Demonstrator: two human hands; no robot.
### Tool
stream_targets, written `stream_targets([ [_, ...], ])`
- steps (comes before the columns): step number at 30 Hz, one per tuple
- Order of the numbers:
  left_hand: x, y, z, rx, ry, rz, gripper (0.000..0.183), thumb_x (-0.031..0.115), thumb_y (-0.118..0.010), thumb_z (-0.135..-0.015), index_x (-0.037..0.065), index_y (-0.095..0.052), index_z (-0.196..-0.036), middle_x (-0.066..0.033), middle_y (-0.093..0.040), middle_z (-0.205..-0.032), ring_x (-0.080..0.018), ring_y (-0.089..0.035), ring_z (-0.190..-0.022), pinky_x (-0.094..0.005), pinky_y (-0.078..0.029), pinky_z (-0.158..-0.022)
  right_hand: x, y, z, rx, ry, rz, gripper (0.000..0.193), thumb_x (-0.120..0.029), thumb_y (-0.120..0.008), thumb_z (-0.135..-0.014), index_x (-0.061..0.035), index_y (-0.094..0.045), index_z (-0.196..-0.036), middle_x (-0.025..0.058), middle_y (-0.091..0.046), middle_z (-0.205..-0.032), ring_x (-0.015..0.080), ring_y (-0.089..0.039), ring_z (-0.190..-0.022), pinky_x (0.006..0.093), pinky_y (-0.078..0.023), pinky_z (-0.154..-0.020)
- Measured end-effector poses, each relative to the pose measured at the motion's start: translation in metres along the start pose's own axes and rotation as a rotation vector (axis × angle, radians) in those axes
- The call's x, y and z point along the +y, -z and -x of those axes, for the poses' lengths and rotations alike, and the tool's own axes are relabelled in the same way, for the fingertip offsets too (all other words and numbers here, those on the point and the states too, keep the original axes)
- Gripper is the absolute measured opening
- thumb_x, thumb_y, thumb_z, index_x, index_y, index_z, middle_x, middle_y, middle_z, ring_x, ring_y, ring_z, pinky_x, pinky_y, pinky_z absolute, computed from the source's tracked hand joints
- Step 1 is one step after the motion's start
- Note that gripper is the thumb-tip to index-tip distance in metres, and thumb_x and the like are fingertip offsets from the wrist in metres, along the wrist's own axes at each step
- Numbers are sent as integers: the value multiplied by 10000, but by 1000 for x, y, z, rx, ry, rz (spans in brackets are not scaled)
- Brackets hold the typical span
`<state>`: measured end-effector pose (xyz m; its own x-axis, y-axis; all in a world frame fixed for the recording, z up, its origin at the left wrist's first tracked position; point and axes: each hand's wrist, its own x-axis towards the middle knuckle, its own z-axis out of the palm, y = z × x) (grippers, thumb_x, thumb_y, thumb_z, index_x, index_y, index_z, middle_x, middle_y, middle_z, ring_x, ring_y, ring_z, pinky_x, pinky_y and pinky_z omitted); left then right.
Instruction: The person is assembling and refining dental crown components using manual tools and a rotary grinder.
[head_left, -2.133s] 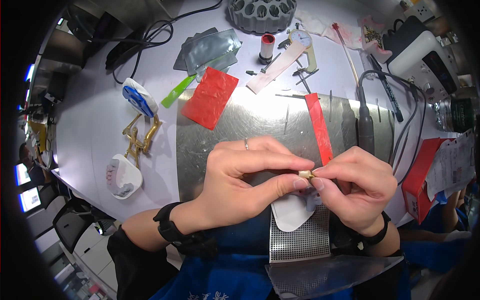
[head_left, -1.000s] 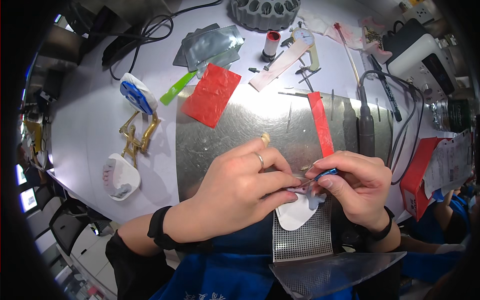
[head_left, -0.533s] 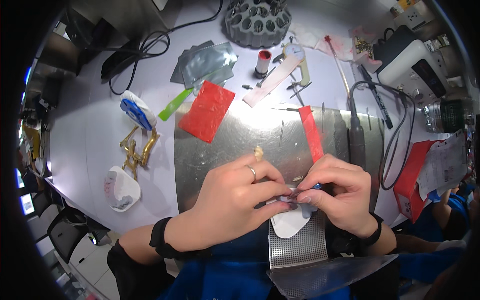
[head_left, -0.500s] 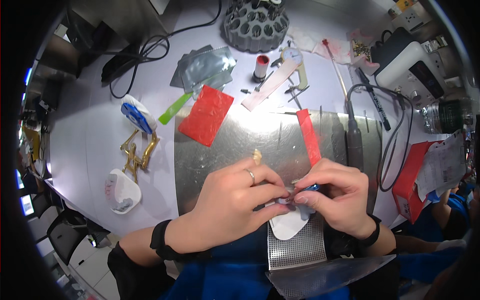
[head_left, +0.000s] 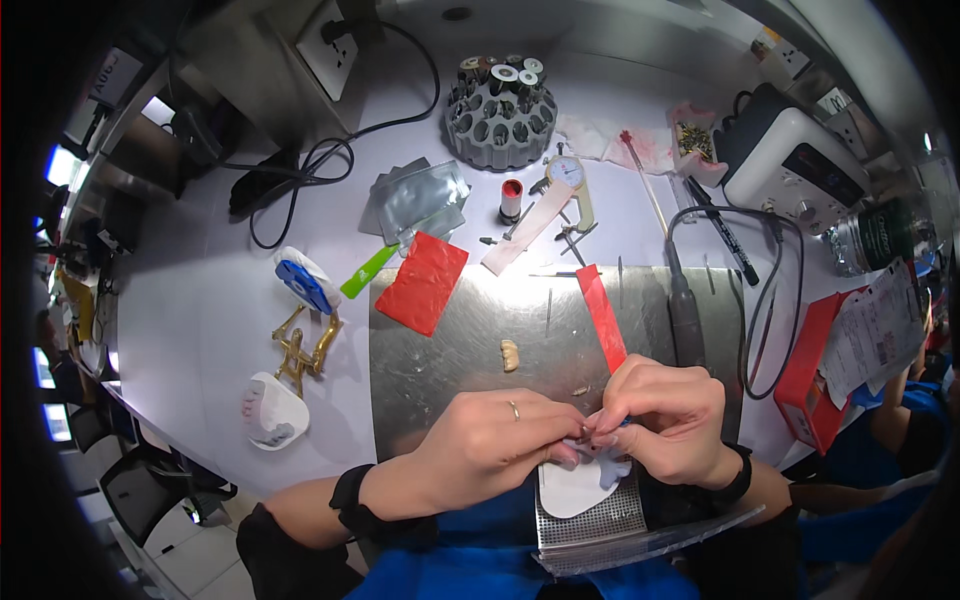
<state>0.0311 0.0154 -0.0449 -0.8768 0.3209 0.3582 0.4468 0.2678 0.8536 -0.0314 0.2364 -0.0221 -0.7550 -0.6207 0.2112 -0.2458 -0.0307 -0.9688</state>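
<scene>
Metal plate (head_left: 440, 390) beyond; dental model (head_left: 575, 492) partly under left fingers (head_left: 550, 423), right fingers (head_left: 642, 396).

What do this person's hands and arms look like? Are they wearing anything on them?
Both hands are bare, no gloves. The left hand has a thin, shiny ring on one finger; I see none on the right hand. Each wrist has a black band. A loose black sleeve shows on the left arm.

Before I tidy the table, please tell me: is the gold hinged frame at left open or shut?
Open. The blue-and-white plate and the toothed cast sit apart, with the gold hinged frame spread between them.
</scene>
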Motion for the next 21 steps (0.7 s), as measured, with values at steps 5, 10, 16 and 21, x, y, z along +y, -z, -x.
stream_targets([
  [5,-10,7,-6,-111,66,188,212,70,-813,-820,30,-748,-1018,-90,-766,-949,-273,-739,-811,-345,-580,-709,1,2,1,-44,52,-47,192,128,-765,-710,10,-763,-862,76,-727,-807,197,-679,-751,299,-531,-682],
  [10,-16,14,-10,-292,122,377,269,73,-814,-826,44,-776,-1091,-104,-774,-914,-252,-742,-803,-335,-570,-696,-4,-1,2,-78,93,-83,183,102,-776,-747,10,-767,-905,79,-721,-801,208,-678,-750,301,-533,-702],
  [16,-3,1,1,-66,154,129,257,128,-841,-810,46,-773,-1044,-97,-764,-889,-258,-731,-787,-346,-565,-685,8,4,1,-115,-35,9,281,10,-791,-829,-20,-778,-1108,101,-746,-996,173,-694,-854,295,-540,-761],
  [21,3,-2,2,-17,33,-165,216,190,-869,-780,95,-792,-958,-48,-761,-874,-211,-711,-766,-324,-559,-689,2,5,1,-103,-269,-171,290,-36,-771,-879,-18,-764,-1168,81,-718,-1003,162,-680,-866,279,-529,-778],
])
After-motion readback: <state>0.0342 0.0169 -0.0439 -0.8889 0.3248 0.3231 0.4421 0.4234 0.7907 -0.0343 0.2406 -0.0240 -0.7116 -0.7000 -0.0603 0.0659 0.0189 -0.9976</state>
